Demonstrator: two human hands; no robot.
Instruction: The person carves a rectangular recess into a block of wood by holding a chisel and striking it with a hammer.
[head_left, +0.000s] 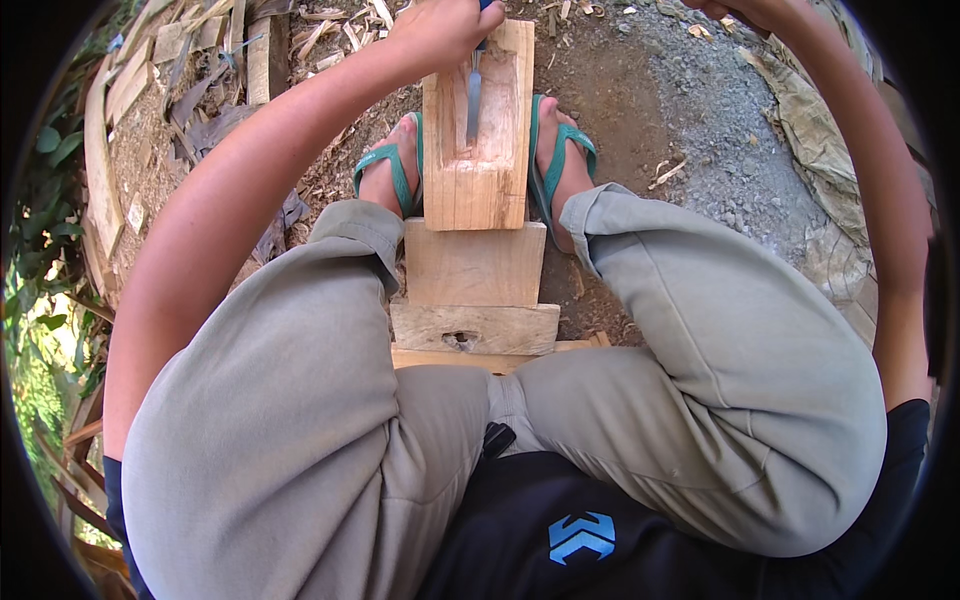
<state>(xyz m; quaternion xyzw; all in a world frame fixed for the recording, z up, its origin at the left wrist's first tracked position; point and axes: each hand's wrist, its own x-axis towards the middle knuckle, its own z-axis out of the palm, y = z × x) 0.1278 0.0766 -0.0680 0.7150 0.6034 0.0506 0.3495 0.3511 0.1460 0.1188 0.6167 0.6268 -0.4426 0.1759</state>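
Observation:
At the top of the head view, my left hand [445, 30] is closed around the blue handle of a chisel [473, 105]. Its steel blade points down toward me into the hollow of a pale wooden block [475, 200]. The hollow has rough, freshly cut walls and floor. My right hand [742, 10] is raised at the upper right, apart from the block and cut off by the picture's edge. Its visible fingers look curled; whatever they may hold is out of sight.
The block rests against a flat board [475, 262] between my feet in green flip-flops [400, 165]. Nearer me lies a piece of wood with a knot hole [475, 328]. Wood offcuts [268, 60] and shavings lie left, gravel [725, 150] and a crumpled sheet [815, 140] right.

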